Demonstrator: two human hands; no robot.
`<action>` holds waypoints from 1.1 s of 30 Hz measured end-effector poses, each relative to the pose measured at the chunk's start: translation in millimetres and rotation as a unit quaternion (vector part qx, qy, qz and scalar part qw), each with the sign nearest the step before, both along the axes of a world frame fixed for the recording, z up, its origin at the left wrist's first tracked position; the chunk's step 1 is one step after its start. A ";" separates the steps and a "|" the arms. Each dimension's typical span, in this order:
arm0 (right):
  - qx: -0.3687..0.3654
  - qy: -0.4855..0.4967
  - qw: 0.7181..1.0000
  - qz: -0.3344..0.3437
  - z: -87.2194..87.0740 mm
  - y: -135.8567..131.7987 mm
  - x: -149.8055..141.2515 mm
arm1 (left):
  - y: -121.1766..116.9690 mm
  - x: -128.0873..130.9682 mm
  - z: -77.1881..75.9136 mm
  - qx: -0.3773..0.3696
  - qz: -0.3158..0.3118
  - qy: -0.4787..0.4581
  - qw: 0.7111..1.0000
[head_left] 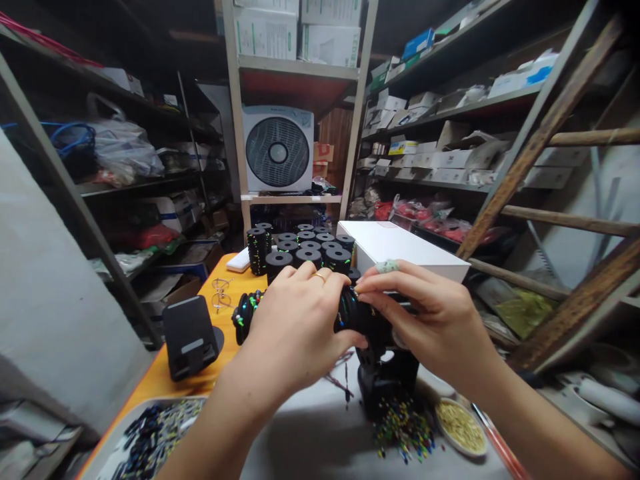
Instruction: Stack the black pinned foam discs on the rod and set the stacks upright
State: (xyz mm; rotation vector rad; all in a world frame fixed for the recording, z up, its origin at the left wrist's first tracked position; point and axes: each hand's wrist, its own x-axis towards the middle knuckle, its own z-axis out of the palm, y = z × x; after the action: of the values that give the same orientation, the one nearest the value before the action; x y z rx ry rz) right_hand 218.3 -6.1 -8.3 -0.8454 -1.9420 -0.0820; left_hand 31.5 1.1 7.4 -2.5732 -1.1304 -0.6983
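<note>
Orange table point(165, 380) in cramped stockroom w/ shelves both sides, ladder point(540, 140) at right edge, little free room; left hand point(295, 327) and right hand point(430, 320) fingers clamped on black roll point(350, 310), prob. sequin-wound, mid-table.

I see a row of black foam rollers point(345, 310) threaded side by side, lying horizontally just above the black stand point(385, 380). They are speckled with green and yellow flecks. One end point(243, 315) pokes out well left of the stand; the middle is hidden from me.
</note>
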 end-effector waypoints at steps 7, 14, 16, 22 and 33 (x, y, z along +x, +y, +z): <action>-0.024 -0.020 1.000 -0.001 -0.6 -1.0 2.9 | -0.8 1.3 0.0 0.000 0.005 0.020 1.000; -0.007 -0.023 1.000 0.000 -3.1 -2.7 1.5 | -1.7 1.3 0.0 -0.007 0.000 0.010 1.000; 0.001 -0.025 1.000 -0.002 -4.4 -4.1 0.7 | -1.7 1.7 0.0 -0.006 0.000 0.007 1.000; 0.046 -0.044 0.998 -0.022 -11.7 -7.7 -0.5 | 0.1 1.1 -1.6 0.011 0.001 -0.003 1.000; 0.105 -0.145 0.983 -0.035 -7.5 -10.8 3.1 | 0.2 2.1 0.0 -0.005 -0.004 -0.003 1.000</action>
State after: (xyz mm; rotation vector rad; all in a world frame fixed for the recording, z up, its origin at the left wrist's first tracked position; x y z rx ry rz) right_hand 221.4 -17.0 -15.8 -0.7925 -2.1280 -0.4669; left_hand 33.6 1.3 7.4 -2.5858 -1.1295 -0.7054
